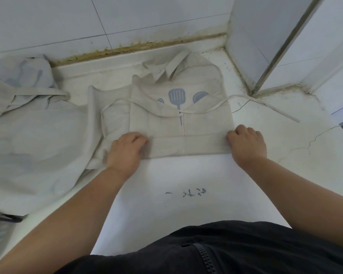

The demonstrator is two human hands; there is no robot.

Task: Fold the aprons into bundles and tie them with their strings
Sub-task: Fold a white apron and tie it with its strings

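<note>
1. Apron (186, 123): one, beige, partly folded into a flat rectangle. It lies on the white surface (186, 175) straight ahead of you, near the back wall (147, 16). A grey-blue spatula print (177, 97) faces up on its far half, and a folded band runs along its near edge.
2. String (273, 107): thin and beige. It crosses the apron's middle and trails off the right side over the surface. A further length loops over the apron's left flap.
3. Your left hand (127, 150): set on the near left end of the folded band. The fingers (139, 138) are curled down onto the cloth and hold it.
4. Your right hand (246, 143): set at the near right end of the band, knuckles up. The fingers (244, 129) are curled tight at the apron's edge and grip it there.
5. Second apron (28, 135): same beige cloth, in a loose crumpled heap on your left. It touches the first apron's left flap.
6. Surface, further notes: thin cracks (313, 139) show on the right, and dark handwritten marks (186, 191) sit between your forearms.
7. Wall: pale tiles, with a stained brownish joint where it meets the surface.
8. Black garment (226, 250): it has a zipper and sits at the bottom edge of the view.
</note>
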